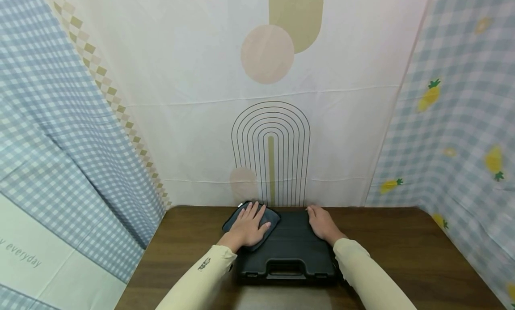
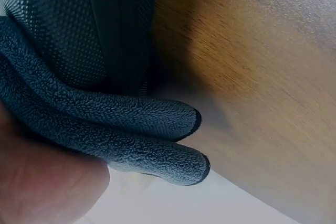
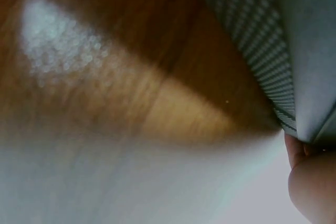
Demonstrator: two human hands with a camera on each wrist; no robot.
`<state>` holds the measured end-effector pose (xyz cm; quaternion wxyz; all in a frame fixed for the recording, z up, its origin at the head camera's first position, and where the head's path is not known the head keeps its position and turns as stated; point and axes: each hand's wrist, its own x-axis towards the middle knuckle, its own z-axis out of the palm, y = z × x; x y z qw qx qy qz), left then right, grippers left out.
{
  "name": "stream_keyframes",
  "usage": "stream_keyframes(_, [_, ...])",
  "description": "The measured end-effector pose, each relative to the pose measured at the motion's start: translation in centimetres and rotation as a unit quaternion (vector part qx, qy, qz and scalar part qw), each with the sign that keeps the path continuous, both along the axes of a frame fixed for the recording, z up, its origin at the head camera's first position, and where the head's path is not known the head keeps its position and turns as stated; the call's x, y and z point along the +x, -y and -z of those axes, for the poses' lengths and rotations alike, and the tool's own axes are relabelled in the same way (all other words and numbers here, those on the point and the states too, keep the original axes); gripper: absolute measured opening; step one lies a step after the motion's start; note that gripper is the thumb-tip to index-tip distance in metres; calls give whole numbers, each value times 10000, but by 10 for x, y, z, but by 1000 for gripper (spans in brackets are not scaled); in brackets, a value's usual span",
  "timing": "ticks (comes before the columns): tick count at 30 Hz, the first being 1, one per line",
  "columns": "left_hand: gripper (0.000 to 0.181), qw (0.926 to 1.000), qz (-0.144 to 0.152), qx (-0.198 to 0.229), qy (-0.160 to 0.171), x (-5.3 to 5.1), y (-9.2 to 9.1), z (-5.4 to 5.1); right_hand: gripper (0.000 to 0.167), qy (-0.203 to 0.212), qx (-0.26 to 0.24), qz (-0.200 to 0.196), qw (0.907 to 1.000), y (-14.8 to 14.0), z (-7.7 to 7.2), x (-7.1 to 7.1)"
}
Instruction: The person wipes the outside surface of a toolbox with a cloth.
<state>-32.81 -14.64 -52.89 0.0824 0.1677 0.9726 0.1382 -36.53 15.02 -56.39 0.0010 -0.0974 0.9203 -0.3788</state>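
Note:
A black hard plastic carrying case (image 1: 290, 246) lies flat on the table, its handle side toward me. On its far left part is a folded dark blue-grey cloth (image 1: 274, 217), which overhangs the case's left edge. My left hand (image 1: 247, 227) rests on this cloth with straight, spread fingers. In the left wrist view the cloth (image 2: 131, 116) shows two thick fuzzy layers with black edging, sticking out past the case's textured side (image 2: 58, 24). At the far right corner, my right hand (image 1: 322, 223) holds the case's edge, fingers bent over it; the right wrist view shows fingertips against that corner.
The brown wooden table (image 1: 386, 252) extends to both sides of the case. Its far edge meets a hanging white patterned cloth (image 1: 201, 144). Blue checked curtains hang at the left (image 1: 100, 135) and right (image 1: 454, 135).

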Motion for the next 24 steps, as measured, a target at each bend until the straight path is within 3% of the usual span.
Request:
stream_keyframes(10, [72, 9997, 90, -194, -114, 21, -3, -14, 42, -41, 89, 41, 9999, 6, -1, -1])
stream_keyframes(17, [72, 9995, 163, -245, -95, 31, -3, -14, 43, -51, 141, 41, 9999, 7, -3, -1])
stream_keyframes(24, [71, 9984, 480, -267, -111, 56, -1, -18, 40, -86, 136, 33, 9999, 5, -3, -2])
